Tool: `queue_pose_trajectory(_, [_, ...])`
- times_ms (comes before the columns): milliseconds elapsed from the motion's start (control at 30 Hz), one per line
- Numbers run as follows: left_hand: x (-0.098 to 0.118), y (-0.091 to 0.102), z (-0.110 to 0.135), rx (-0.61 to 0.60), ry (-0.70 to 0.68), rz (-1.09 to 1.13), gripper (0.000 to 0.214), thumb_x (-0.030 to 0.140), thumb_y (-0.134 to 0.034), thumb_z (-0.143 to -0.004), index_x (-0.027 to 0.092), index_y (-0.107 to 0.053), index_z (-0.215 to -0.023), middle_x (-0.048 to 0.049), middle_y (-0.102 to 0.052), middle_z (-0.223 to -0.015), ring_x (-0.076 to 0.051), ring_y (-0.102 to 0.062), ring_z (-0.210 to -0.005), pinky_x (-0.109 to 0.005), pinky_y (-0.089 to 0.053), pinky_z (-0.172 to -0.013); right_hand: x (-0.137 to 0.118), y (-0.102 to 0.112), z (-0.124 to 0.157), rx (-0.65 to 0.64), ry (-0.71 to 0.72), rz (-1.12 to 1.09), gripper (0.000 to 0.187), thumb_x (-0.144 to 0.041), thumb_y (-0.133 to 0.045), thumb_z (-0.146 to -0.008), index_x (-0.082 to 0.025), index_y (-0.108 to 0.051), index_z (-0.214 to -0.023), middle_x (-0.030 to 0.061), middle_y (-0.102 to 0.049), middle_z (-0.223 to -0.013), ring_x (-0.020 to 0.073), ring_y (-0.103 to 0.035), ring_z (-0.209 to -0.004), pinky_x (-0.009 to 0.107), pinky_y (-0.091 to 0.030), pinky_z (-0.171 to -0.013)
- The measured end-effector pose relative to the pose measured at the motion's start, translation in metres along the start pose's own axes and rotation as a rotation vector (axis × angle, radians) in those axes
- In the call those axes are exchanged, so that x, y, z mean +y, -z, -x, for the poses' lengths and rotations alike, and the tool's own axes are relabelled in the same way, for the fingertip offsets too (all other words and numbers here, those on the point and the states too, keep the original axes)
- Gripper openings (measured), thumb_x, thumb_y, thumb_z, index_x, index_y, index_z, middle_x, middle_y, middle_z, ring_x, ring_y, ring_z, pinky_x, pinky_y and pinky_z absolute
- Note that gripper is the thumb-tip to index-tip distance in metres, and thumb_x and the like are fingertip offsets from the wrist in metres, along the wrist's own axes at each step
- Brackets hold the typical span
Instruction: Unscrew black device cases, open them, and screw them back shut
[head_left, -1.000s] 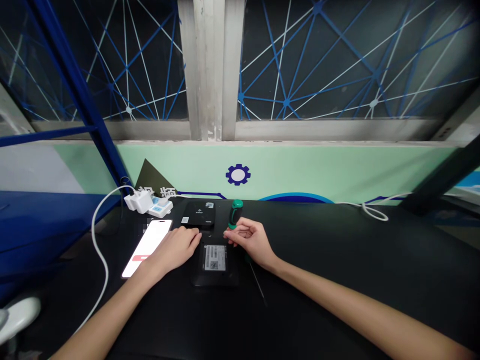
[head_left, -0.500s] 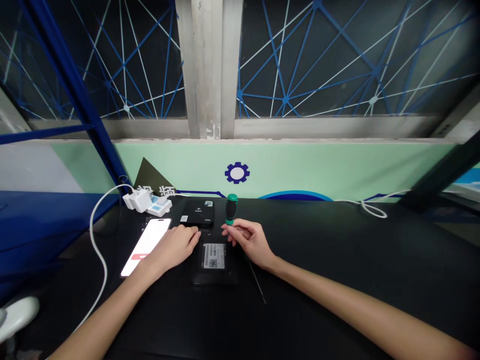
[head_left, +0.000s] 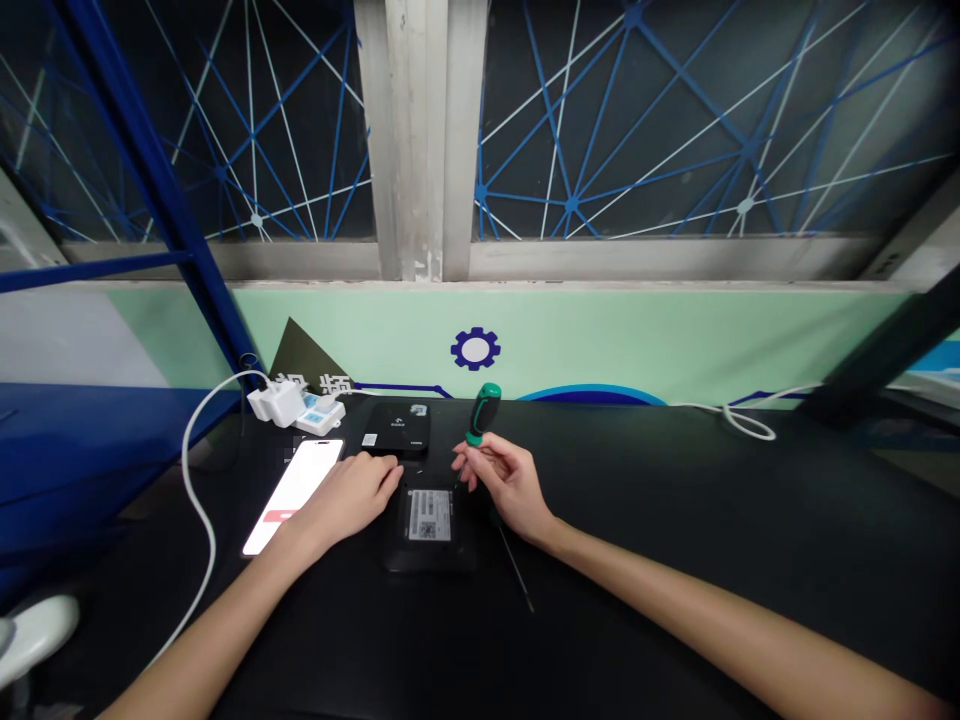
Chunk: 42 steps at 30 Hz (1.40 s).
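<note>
A green-and-black screwdriver (head_left: pixel 486 412) is pinched in the fingers of my right hand (head_left: pixel 517 485), its handle up and leaning right. The tip is low near the upper right of a black box (head_left: pixel 429 560); I cannot tell whether it touches. That box lies label side up, with a white printed label (head_left: pixel 430 515). My left hand (head_left: pixel 358 497) lies palm down beside the box's upper left corner, fingers loosely extended and thumb near the edge. The thin shaft of a second tool (head_left: pixel 517 570) shows below my right hand; its other end is hidden.
Behind the labelled box lies a flat black box or cover (head_left: pixel 397 427). A lit phone (head_left: pixel 296 490) lies partly under my left forearm. White plugs on a power strip (head_left: pixel 319 412) and a white cable (head_left: pixel 196 500) are on the left. Another cable (head_left: pixel 750 428) lies far right.
My right hand has shifted slightly right, and the screwdriver handle has tipped from nearly upright to leaning right. My left hand and the labelled box stay where they were.
</note>
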<state>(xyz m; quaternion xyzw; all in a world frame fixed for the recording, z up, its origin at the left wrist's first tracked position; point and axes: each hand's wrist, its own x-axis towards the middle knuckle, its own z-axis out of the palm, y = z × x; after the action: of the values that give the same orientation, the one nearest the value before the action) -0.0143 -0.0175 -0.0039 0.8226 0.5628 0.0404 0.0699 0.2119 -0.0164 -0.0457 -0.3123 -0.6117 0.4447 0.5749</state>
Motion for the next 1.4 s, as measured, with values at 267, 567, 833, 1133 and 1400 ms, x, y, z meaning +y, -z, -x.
queue_pose_trajectory(267, [-0.0004,0.0001,0.0006,0.007,-0.007,-0.015,0.04,0.037,-0.03,-0.103,0.022,-0.058,-0.078,-0.0061,-0.068,-0.079,-0.026,-0.067,-0.076,-0.03,-0.036,-0.061,-0.0013,0.0011,-0.0016,0.033,-0.015,-0.078,0.032,-0.05,-0.07,-0.086,-0.018,-0.065,-0.083,0.0049,-0.068,-0.077,0.0137,-0.059,-0.061,0.029,-0.052,-0.06])
queue_pose_trajectory(567, [-0.0012,0.0008,0.0004,0.006,0.004,0.003,0.042,0.04,-0.031,-0.103,0.022,-0.059,-0.077,-0.0061,-0.068,-0.078,-0.026,-0.067,-0.077,-0.03,-0.036,-0.061,-0.0074,0.0046,-0.002,-0.069,-0.005,0.081,0.04,-0.052,-0.059,-0.093,-0.018,-0.072,-0.075,0.0078,-0.073,-0.082,0.0188,-0.064,-0.071,0.033,-0.054,-0.07])
queue_pose_trajectory(833, [-0.0029,0.001,0.0001,0.002,-0.008,0.057,0.045,0.039,-0.032,-0.102,0.021,-0.061,-0.073,-0.0064,-0.069,-0.079,-0.024,-0.067,-0.077,-0.031,-0.037,-0.063,-0.0043,0.0071,-0.0009,-0.135,-0.026,-0.04,0.047,-0.054,-0.052,-0.095,-0.017,-0.076,-0.081,0.0097,-0.074,-0.087,0.0227,-0.068,-0.078,0.036,-0.056,-0.076])
queue_pose_trajectory(1133, [-0.0032,0.0011,-0.0005,0.049,-0.016,0.102,0.039,0.042,-0.035,-0.101,0.023,-0.047,-0.069,-0.0001,-0.058,-0.064,-0.019,-0.058,-0.061,-0.029,-0.028,-0.054,-0.004,0.0057,-0.0019,-0.038,-0.09,-0.04,0.031,-0.047,-0.063,-0.09,-0.018,-0.065,-0.078,0.0031,-0.068,-0.068,0.0171,-0.065,-0.062,0.029,-0.051,-0.061])
queue_pose_trajectory(1400, [0.0022,0.0057,0.0016,0.03,-0.02,0.073,0.032,0.04,-0.037,-0.1,0.023,-0.05,-0.076,0.0007,-0.058,-0.065,-0.018,-0.058,-0.062,-0.029,-0.029,-0.055,-0.0043,0.0003,-0.003,0.026,-0.092,0.055,0.031,-0.046,-0.075,-0.081,-0.019,-0.064,-0.073,0.0041,-0.072,-0.071,0.0165,-0.067,-0.061,0.029,-0.055,-0.057])
